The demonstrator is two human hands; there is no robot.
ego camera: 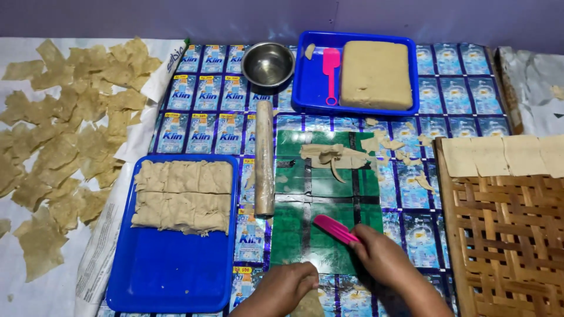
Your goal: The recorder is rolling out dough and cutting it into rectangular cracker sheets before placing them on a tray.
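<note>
Gripping a pink scraper (335, 228) by its handle, the right hand (382, 253) angles in from the lower edge, wrist bent, blade pointing up and left over the green mat (320, 194). Just below that mat's near edge, the left hand (292, 283) rests knuckles-up, fingers curled over a small lump of dough (309, 304). Along the mat's left edge lies a rolling pin (264, 157); dough trimmings (332, 155) sit at its far end.
</note>
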